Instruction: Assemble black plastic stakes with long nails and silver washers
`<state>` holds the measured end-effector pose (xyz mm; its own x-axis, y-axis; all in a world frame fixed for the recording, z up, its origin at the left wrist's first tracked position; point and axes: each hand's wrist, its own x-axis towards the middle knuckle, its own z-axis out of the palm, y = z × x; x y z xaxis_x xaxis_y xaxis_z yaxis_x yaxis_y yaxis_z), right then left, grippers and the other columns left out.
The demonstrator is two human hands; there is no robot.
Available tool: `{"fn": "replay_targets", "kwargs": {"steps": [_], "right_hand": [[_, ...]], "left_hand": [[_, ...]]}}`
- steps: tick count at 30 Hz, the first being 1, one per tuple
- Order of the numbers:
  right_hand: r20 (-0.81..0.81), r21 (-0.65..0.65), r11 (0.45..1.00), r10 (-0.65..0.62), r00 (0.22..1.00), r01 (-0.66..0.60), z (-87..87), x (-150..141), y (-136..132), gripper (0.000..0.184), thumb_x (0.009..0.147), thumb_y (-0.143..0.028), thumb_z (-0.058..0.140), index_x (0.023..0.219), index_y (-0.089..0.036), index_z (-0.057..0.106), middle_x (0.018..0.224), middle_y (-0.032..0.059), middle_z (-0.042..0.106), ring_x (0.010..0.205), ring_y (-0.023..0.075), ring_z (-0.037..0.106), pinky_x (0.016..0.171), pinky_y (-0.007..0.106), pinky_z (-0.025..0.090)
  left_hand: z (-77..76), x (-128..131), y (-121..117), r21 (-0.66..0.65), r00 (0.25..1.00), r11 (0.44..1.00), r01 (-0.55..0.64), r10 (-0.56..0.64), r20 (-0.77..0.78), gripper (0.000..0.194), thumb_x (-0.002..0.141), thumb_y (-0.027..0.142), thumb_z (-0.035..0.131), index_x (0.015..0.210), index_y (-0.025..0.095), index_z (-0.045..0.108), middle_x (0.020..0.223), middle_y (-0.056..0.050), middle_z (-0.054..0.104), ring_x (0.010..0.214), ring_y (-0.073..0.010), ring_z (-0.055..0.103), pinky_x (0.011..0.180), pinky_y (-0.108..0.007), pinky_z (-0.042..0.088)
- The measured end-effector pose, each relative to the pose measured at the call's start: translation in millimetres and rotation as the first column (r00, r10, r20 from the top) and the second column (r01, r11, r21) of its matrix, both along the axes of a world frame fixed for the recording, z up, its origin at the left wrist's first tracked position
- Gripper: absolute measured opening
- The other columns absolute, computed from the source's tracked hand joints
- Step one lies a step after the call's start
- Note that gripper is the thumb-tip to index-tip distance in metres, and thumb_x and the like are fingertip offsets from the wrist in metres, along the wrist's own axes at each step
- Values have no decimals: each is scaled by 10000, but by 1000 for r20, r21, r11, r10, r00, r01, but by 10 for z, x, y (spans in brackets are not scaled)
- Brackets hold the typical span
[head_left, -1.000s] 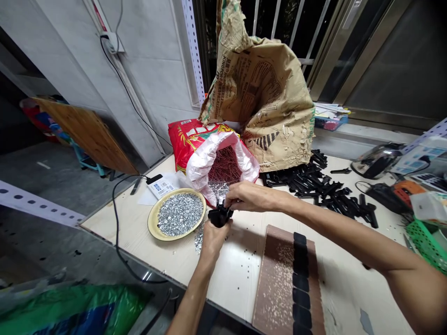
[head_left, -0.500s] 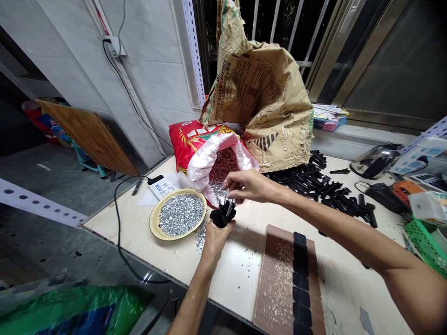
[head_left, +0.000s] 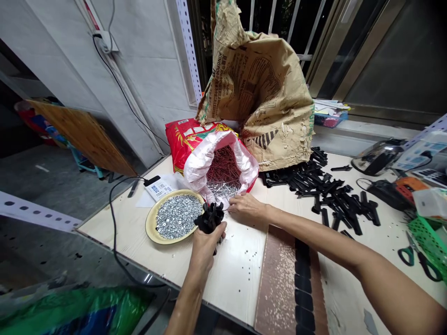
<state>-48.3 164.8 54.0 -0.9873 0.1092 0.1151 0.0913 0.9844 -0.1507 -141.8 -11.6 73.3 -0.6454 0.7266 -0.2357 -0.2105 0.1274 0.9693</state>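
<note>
If the left hand (head_left: pixel 205 243) slackens, pieces could slip from the black bundle (head_left: pixel 209 218) it clamps above the table (head_left: pixel 228 284), beside the plate (head_left: pixel 151 229). The bundle looks jumbled, its ends jutting up unevenly. The right hand (head_left: pixel 247 208) bends its fingers by the bag's (head_left: pixel 195 168) lip; whether they pinch anything cannot be told.
</note>
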Motion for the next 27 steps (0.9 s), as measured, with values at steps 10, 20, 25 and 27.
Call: {"fn": "replay_targets", "kwargs": {"steps": [10,20,25,27], "right_hand": [[-319,-484,875,-185,930,8,849,62,15,297,973,-246,348,1235,-201,480,945,19,638,799,105,600,732,219,436],[155,-263,953,193,969,-148,1423,113,-254,254,743,-45,559,933,-150,692,801,25,649,683,97,530,603,193,352],[159,-241,963,159,974,-118,1439,87,-324,265,757,-107,596,1014,-160,632,773,3,630,632,92,505,544,197,318],[135,-241,959,183,974,-147,1433,66,-390,275,774,-90,577,1039,-155,610,815,14,639,670,99,526,565,201,339]], "left_hand": [[-129,78,199,-139,942,990,-39,-11,-336,157,548,250,735,629,169,628,555,-16,612,549,-177,553,531,-260,380],[-168,184,175,-183,610,983,-29,-127,-782,272,722,175,557,981,171,638,882,-106,684,858,-274,629,695,-332,445],[-167,190,194,-111,645,994,8,-90,-759,290,708,185,569,990,164,635,902,-91,687,834,-256,634,711,-350,466],[-171,201,224,-74,703,997,-11,-45,-710,280,675,190,599,948,162,654,864,-82,695,798,-255,639,687,-345,470]]}}
